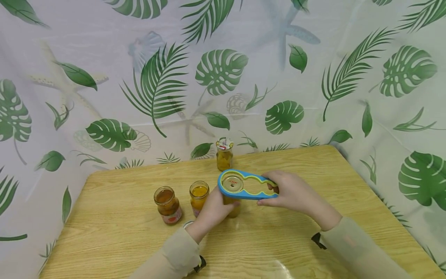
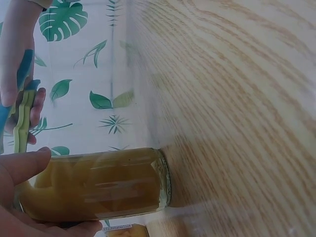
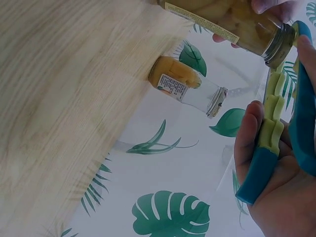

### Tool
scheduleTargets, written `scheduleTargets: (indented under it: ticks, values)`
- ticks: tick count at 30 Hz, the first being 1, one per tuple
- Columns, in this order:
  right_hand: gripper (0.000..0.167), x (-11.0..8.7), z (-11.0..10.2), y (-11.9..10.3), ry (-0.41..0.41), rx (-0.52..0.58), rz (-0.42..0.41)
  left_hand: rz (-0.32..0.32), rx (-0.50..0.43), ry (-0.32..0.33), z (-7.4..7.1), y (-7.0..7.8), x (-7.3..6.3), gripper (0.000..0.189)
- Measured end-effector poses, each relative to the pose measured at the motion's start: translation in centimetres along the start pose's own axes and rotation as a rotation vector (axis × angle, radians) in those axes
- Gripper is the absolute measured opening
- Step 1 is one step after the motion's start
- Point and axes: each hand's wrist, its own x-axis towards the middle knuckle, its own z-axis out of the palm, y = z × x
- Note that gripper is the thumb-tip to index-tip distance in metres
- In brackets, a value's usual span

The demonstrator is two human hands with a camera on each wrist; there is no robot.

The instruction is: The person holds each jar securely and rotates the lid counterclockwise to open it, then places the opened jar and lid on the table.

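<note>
My left hand grips a glass jar of yellowish fruit pieces, its base at the wooden tabletop. Its gold lid shows through the largest ring of a blue jar opener with a lime-green scalloped inner edge. The other end of the opener is held by my right hand, thumb on the near side and fingers on the far side. In the right wrist view the opener's ring lies at the lid's rim; whether it sits tight around it I cannot tell.
Two lidless jars, one with reddish-brown contents and one with orange contents, stand left of my left hand. A capped jar of yellow fruit stands at the table's back edge. A pale lid lies partly behind my left wrist.
</note>
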Motion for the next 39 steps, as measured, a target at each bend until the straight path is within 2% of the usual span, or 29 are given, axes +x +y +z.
scheduleTargets:
  ticks: [17, 26, 30, 39]
  values:
    - [0.066, 1.5, 0.3, -1.6, 0.007, 0.018, 0.007, -0.025, -0.010, -0.013, 0.0, 0.2, -0.2, 0.065]
    - [0.064, 2.4, 0.3, -1.9, -0.003, 0.017, -0.008, -0.062, 0.006, -0.006, 0.1, 0.0, -0.2, 0.075]
    - [0.065, 2.8, 0.7, -1.9, -0.009, 0.014, -0.025, -0.065, -0.002, -0.008, 0.1, -0.1, -0.2, 0.072]
    - [0.069, 3.2, 1.7, -2.2, 0.021, 0.008, -0.076, 0.001, -0.008, 0.021, 0.1, -0.2, -0.1, 0.062]
